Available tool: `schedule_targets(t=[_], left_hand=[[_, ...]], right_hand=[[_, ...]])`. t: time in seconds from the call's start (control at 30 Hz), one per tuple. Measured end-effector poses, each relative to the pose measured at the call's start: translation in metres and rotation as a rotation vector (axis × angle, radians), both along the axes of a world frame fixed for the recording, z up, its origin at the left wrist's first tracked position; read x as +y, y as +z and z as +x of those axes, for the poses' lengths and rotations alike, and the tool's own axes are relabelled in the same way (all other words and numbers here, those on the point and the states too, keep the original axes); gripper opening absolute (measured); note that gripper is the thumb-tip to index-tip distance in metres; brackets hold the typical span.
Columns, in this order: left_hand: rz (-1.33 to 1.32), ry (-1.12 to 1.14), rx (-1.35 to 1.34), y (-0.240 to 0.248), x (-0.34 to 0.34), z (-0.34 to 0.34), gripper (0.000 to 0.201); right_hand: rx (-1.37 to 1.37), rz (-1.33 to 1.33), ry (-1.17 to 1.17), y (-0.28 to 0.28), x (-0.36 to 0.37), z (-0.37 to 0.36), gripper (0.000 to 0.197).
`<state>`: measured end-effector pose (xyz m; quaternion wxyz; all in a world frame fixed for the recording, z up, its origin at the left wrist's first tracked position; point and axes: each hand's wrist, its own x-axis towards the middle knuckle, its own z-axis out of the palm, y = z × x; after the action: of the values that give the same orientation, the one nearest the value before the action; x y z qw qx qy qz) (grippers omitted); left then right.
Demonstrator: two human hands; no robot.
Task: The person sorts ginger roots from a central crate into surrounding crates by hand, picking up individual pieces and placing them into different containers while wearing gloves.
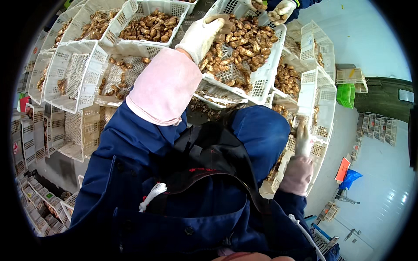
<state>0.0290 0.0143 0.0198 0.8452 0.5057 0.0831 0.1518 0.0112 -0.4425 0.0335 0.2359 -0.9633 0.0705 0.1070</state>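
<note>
My left hand point(204, 35), in a stained white glove with a pink sleeve cover, reaches over a white plastic crate point(260, 90) of brown mushrooms point(246, 45). Its fingers are bent together at the left side of the pile, and what they hold, if anything, is hidden. My right hand point(302, 138), also gloved, is at the side of the pale crates on my right. Its fingers are blurred, with something brownish by the tips. Across the mushroom crate, another person's gloved hand point(282, 12) is at the far right corner.
Crates of mushrooms point(150, 27) line the far left. A tilted crate point(72, 76) holds only a few. More mushrooms point(286, 80) fill crates to the right, close to my knee. Beyond stand a green crate point(346, 95), a blue bag point(350, 178) and a pale wall point(374, 204).
</note>
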Motion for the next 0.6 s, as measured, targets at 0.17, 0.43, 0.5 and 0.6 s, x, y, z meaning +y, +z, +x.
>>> schedule_targets(t=[0.17, 0.43, 0.5, 0.6], left_hand=[[0.037, -0.018, 0.024, 0.002, -0.006, 0.000, 0.035], [0.020, -0.064, -0.038, -0.003, -0.023, 0.017, 0.036], [0.000, -0.050, -0.036, -0.010, -0.015, 0.018, 0.035], [-0.066, -0.021, 0.000, -0.006, -0.014, 0.020, 0.029]], right_hand=[[0.393, -0.613, -0.008, -0.073, -0.148, -0.066, 0.057], [-0.112, 0.101, 0.452, -0.010, 0.061, 0.060, 0.039], [0.033, 0.061, 0.774, -0.011, 0.131, 0.093, 0.044], [0.381, -0.218, 1.065, -0.036, 0.214, 0.117, 0.057]])
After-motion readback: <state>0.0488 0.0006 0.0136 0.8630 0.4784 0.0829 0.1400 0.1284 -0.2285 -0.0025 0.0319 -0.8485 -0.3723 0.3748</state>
